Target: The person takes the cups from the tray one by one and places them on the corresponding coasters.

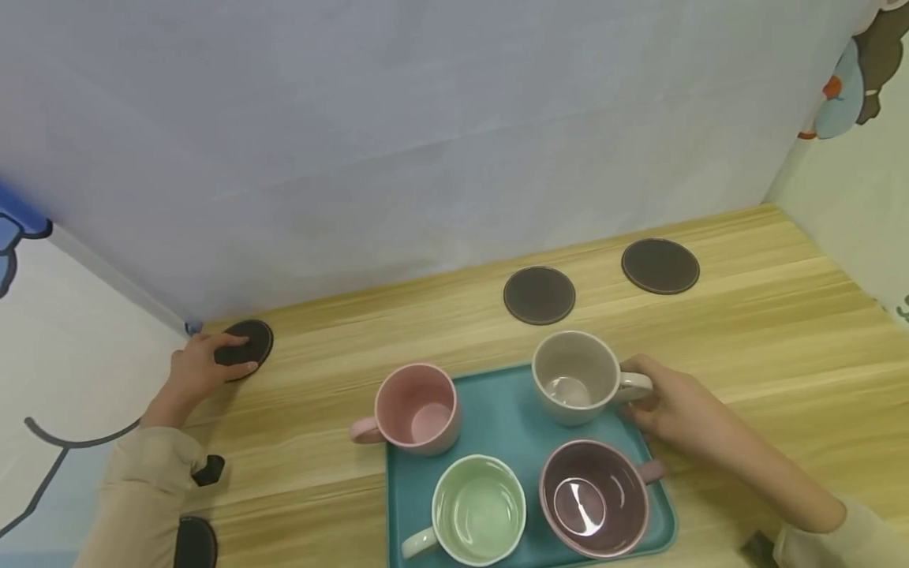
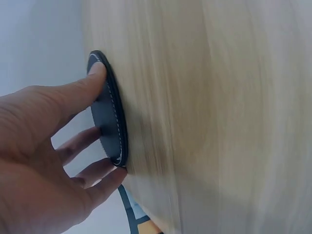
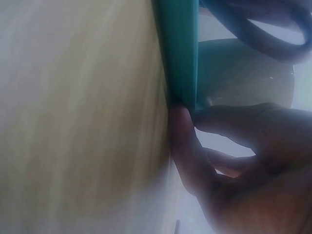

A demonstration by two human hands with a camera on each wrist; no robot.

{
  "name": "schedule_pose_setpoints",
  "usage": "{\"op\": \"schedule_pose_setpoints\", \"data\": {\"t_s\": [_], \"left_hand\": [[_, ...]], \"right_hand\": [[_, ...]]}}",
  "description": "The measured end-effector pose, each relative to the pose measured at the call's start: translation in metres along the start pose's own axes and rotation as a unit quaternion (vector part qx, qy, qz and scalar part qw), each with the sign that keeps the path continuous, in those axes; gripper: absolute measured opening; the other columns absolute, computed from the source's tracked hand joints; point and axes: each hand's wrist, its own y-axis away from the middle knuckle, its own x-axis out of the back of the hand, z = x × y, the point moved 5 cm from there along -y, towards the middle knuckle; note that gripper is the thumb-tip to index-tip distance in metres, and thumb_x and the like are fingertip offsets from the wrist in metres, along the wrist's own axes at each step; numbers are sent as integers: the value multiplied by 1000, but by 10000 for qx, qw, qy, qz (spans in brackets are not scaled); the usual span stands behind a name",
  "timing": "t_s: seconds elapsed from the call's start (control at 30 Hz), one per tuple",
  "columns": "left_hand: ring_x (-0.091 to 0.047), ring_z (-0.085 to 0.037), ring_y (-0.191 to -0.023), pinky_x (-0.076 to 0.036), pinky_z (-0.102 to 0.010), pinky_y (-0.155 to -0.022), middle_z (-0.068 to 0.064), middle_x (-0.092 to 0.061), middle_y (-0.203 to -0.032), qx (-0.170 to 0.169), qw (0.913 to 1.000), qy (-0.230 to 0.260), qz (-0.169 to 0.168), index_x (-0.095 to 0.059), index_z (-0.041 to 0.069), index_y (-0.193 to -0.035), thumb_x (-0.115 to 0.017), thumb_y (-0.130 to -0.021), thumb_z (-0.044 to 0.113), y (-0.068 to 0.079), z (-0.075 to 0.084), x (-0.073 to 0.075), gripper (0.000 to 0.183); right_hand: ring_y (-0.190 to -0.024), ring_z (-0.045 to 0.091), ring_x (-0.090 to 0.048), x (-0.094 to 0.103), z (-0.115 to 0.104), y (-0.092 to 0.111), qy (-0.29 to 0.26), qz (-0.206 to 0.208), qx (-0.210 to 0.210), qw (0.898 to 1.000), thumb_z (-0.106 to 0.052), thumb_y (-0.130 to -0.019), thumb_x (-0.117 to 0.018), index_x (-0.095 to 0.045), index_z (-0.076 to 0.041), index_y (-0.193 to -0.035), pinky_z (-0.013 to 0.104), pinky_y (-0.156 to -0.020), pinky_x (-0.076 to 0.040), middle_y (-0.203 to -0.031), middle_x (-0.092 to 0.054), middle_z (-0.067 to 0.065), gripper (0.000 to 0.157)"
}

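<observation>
By 4 mugs [image 1: 479, 509], right hand [image 1: 663, 402] grips tray [image 1: 491, 406]

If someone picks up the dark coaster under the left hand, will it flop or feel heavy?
The dark coaster would probably stay fairly stiff: it looks flat, with a stitched rim. It seems thin, so it's likely light. Its low, round shape suggests sliding rather than tipping when pushed.

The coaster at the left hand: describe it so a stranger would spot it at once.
Find the wooden table, then go left from the teal tray to the table's far-left corner. There lies a flat, round, dark coaster with pale stitching along its edge. Unlike the two bare coasters beyond the tray, it has the left hand on it.
</observation>
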Motion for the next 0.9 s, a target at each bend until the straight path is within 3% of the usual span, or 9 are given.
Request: {"op": "schedule_pose_setpoints", "data": {"t_s": [0.23,0.4,0.63,0.9], "left_hand": [[-30,-67,-137,-22,-85,-107,-44,-39,-149,-18,10000,60,-26,-58,-4,-140,-79,-93,28,1,9,-5,61],[-33,-67,-137,-17,-89,-107,-43,-41,-149,-54,9998,180,-8,-61,-3,-138,-82,-90,30,3,22,-8,62],[-35,-65,-135,-33,-81,-108,-43,-35,-150,152,9996,212,-90,-61,0,-141,-82,-90,33,7,35,-16,63],[-40,-60,-129,-22,-81,-105,-43,-47,-136,-128,9991,248,315,-66,-3,-131,-85,-87,27,5,52,-25,56]], "right_hand": [[-93,30,-77,0,0,0,32,22,17,10000,-1,-88,-75,-57,-5,-130,43,-75,-66,-124,-69,29,46],[-93,29,-77,1,1,1,86,39,5,10000,-2,-88,-76,-57,-5,-131,45,-77,-66,-123,-70,27,47],[-93,29,-77,2,1,1,67,47,39,10000,-2,-88,-76,-58,-6,-130,44,-76,-65,-123,-70,26,46],[-92,29,-76,3,1,1,118,77,77,9999,-1,-87,-76,-58,-5,-130,44,-75,-65,-122,-70,26,47]]}}
